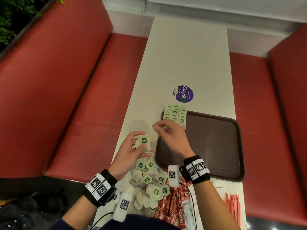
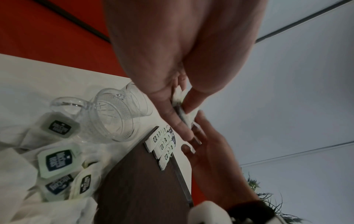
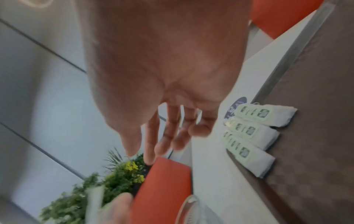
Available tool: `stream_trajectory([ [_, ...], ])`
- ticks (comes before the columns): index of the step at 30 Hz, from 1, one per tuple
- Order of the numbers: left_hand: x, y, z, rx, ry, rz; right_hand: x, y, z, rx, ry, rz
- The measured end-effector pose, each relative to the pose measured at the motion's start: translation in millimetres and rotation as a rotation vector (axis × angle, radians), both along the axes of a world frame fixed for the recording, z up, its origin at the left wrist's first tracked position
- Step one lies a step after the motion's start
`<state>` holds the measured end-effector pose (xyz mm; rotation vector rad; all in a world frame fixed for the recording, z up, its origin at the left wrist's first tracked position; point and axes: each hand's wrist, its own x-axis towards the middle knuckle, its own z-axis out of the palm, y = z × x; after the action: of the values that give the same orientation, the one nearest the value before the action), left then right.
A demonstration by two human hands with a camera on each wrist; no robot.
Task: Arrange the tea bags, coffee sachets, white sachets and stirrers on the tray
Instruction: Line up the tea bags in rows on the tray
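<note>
My left hand (image 1: 140, 145) pinches one tea bag (image 1: 144, 140) with a green tag, just left of the brown tray (image 1: 216, 146); the left wrist view shows the tea bag (image 2: 184, 115) between thumb and fingers. My right hand (image 1: 162, 128) hovers over the tray's left rim, fingers spread and empty (image 3: 162, 141). Three rows of tea bags (image 1: 175, 115) lie on the tray's far left corner. A loose pile of tea bags (image 1: 149, 183) sits near me, with red coffee sachets (image 1: 172, 211) beside it and red stirrers (image 1: 232, 205) to the right.
A clear patterned glass (image 1: 138, 127) stands on the white table just left of the tray, close to my left hand. A round purple sticker (image 1: 183, 94) lies beyond the tea bag rows. Red bench seats flank the narrow table (image 1: 186, 55).
</note>
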<state>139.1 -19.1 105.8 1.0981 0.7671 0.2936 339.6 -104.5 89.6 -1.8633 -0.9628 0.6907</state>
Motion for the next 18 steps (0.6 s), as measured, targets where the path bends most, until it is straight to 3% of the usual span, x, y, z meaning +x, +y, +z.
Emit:
stream_trajectory([
  [5,2,-5,-3,0.031,0.028,-0.03,-18,-21,19,-0.059,0.014,0.207],
  [18,9,-13,3,0.196,0.114,-0.094,-12,-54,49,0.057,0.139,0.013],
])
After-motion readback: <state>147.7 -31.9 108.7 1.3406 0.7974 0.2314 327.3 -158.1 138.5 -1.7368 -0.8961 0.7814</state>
